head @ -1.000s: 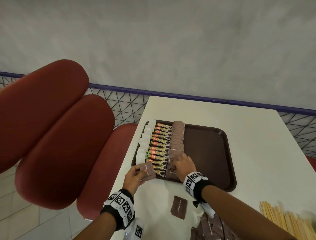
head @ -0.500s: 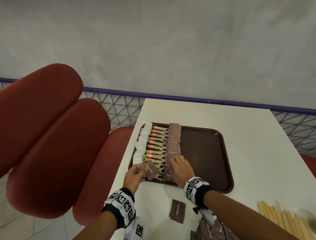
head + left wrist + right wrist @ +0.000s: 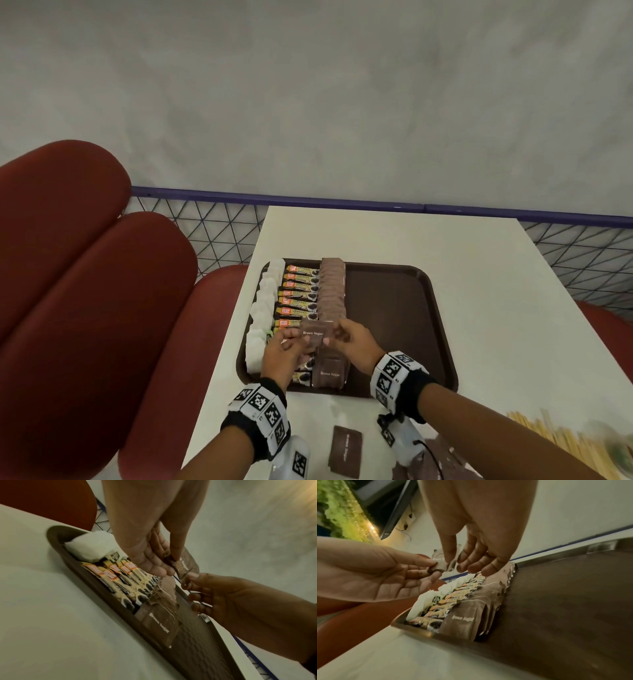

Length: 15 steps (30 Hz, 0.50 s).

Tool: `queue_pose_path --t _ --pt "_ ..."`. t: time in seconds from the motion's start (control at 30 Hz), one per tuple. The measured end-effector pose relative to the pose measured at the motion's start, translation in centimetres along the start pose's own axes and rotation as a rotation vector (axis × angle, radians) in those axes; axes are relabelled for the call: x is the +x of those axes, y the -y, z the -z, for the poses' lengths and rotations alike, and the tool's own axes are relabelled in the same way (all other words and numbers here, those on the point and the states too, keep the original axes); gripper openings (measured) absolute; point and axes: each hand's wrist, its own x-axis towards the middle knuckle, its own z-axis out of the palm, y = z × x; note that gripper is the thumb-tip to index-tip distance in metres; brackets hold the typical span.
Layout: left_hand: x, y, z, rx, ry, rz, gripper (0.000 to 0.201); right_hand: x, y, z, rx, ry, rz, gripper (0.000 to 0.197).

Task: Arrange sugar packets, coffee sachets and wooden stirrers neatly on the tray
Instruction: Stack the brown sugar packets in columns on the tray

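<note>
A brown sugar packet (image 3: 317, 334) hangs above the near part of the brown tray (image 3: 431, 308), held by both hands. My left hand (image 3: 298, 337) pinches its left end and my right hand (image 3: 330, 337) pinches its right end. In the left wrist view the packet (image 3: 186, 563) sits between my left thumb and fingers. The right wrist view shows the packet (image 3: 443, 564) crumpled between both hands. On the tray lie a column of white sugar packets (image 3: 265, 308), a column of coffee sachets (image 3: 298, 294) and a row of brown sugar packets (image 3: 332, 291).
One loose brown sugar packet (image 3: 345, 452) lies on the white table (image 3: 496, 291) near me, with more packets (image 3: 442, 459) to its right. Wooden stirrers (image 3: 555, 442) lie at the lower right. Red seats (image 3: 85, 291) stand left of the table. A mesh railing (image 3: 219, 226) runs behind.
My left hand brought the brown sugar packet from the tray's near left corner up over the rows. My right hand left the brown sugar row and took the packet's other end.
</note>
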Motion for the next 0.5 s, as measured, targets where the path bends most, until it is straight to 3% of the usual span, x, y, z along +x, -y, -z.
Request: queue_pose_path --t 0.07,0.2,0.4,0.5 --pt "0.7 0.0 -0.5 -0.003 0.014 0.010 0.013 0.9 -0.2 0.5 0.039 -0.037 0.002 0.028" --pt "2.3 -0.1 -0.8 0.015 0.003 -0.001 0.013 3.0 -0.1 1.9 0.077 -0.033 -0.009 0.022" --pt "4.2 -0.2 0.4 0.110 0.013 -0.043 0.015 9.0 -0.2 7.2 -0.127 -0.334 -0.132 0.007" --pt "4.6 -0.6 1.6 0.137 0.037 -0.060 0.014 11.9 -1.2 9.2 -0.240 -0.366 -0.231 0.007"
